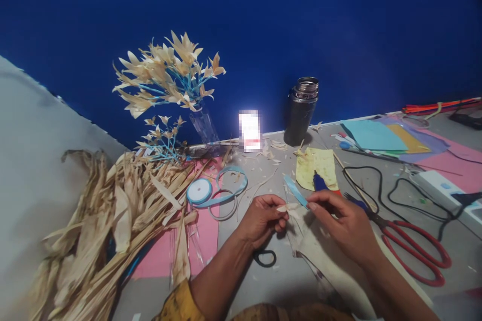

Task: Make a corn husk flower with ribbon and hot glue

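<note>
My left hand [261,219] is closed in a pinch on a small pale husk petal [286,207]. My right hand [341,223] is closed too, its fingertips pinching a light blue ribbon strip [295,191] that slants up and left from the petal. Both hands meet above the grey table [263,281], the ribbon touching the petal. Under them lies a long pale husk piece [312,251]. A small black scissors handle [265,258] shows below my left wrist.
Dried corn husks [109,220] are heaped at the left. A blue ribbon spool [200,191] with loose loops lies beside them. A vase of husk flowers [169,80], a dark metal flask [301,110], a glue gun [320,181] on yellow paper, red scissors [414,251], black cords, coloured paper sheets [395,138].
</note>
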{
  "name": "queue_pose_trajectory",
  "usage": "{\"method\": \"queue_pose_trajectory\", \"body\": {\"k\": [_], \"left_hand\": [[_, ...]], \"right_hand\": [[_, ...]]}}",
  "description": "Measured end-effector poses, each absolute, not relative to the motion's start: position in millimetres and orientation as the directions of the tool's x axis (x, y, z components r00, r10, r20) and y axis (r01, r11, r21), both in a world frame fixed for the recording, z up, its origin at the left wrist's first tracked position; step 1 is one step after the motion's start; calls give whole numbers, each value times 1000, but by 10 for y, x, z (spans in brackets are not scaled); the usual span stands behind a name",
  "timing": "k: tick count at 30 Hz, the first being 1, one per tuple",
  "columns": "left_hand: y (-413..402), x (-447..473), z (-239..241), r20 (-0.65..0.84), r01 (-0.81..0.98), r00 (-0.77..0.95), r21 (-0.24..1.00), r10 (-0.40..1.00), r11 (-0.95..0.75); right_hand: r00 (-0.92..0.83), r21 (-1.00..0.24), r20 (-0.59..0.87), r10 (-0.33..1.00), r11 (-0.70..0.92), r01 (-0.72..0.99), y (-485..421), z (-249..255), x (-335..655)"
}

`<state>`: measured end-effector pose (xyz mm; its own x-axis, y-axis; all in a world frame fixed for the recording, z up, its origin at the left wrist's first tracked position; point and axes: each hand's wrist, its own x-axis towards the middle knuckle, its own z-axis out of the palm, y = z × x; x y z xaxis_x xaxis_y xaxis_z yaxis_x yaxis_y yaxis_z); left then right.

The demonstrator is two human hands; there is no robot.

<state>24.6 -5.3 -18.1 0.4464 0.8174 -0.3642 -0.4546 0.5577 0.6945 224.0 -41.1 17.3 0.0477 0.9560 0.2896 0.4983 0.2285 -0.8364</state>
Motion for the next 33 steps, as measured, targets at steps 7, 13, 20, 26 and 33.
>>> {"method": "queue_pose_trajectory", "body": {"k": [7, 13, 20, 26, 33], "left_hand": [[-55, 278, -179, -368, -446, 408, 718, 835, 534], [-82, 246, -129, -324, -406, 399, 776, 858, 482], [-174, 41, -19, -349, -289, 341, 845, 873, 450], [-168, 11, -38, -358, -238, 286, 872, 889, 428], [-170, 66, -181, -375, -251, 221, 870, 900, 424]], "right_hand": [[-29, -811, 288, 957, 260, 525, -424, 198, 2205], [-68, -706, 348, 935, 309, 637, -376, 149, 2349], [-51, -541, 272, 961, 197, 818, -182, 21, 2722], [-117, -265, 5, 993, 115, 957, 229, 260, 2680], [-199, -150, -142, 970, 178, 973, 1190, 490, 2282]]}}
